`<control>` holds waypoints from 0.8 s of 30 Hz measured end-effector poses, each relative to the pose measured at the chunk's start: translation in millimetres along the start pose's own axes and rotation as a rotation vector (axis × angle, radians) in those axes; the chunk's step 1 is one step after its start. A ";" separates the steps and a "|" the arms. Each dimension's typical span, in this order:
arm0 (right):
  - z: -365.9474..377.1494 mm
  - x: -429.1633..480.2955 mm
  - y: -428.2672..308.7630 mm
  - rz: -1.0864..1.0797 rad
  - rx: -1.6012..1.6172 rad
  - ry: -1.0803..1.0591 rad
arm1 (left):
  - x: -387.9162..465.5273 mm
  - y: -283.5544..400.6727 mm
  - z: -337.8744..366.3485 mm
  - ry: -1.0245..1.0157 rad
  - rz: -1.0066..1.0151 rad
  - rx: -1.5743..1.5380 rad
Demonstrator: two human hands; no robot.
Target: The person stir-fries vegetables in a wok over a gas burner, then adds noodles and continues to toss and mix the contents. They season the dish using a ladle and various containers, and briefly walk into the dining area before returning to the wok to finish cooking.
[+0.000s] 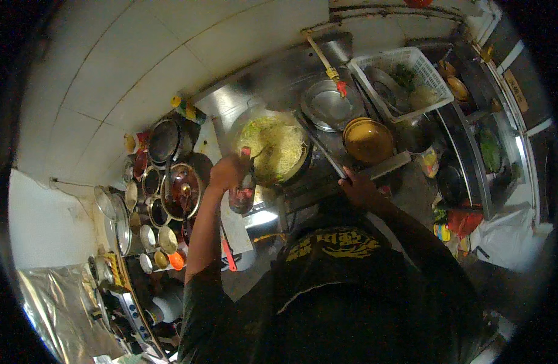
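Observation:
My left hand (225,174) is closed around a dark bottle (242,196) with a red cap and red label, at the near left side of the wok. Steam rises from the wok (306,159), which holds pale noodles (286,145) and green vegetable pieces (256,128). A dark utensil end shows faintly among the food. My right hand (354,187) grips the near end of a long metal handle (322,148), which slants up and left to the wok's right side; its far end is unclear.
Right of the wok are a metal pan (329,105), stacked brown bowls (368,140) and a white plastic basket (413,113). A tap with a red handle (341,87) hangs above the pan. At left stand pots, seasoning containers and a glass-lidded pot (182,191). A red-handled tool (229,255) lies nearer me.

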State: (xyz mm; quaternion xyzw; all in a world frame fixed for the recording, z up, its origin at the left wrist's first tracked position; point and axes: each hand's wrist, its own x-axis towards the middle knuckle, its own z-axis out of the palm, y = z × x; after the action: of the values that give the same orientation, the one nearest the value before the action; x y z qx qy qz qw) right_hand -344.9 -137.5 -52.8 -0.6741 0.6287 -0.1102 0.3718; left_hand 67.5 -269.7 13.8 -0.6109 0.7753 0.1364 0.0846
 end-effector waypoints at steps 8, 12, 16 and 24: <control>12.7 3.1 15.7 -0.087 0.067 0.095 | -7.8 -7.3 -9.2 0.148 -0.117 -0.191; 6.7 -2.6 22.2 -0.041 0.084 0.025 | -54.4 -11.0 26.6 0.615 -0.196 -0.806; -11.4 -7.7 17.4 0.013 0.026 -0.068 | -115.0 -14.0 75.2 0.843 -0.291 -1.056; 12.8 68.7 -18.9 -0.114 -0.214 0.076 | -199.8 -28.4 125.6 0.734 -0.621 -0.801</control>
State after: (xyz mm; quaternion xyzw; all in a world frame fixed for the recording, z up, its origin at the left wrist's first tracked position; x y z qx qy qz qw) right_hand -309.8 -197.9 -71.6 -0.7400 0.6111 -0.0887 0.2667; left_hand 138.4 -51.6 -48.9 -0.7990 0.4290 0.1668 -0.3870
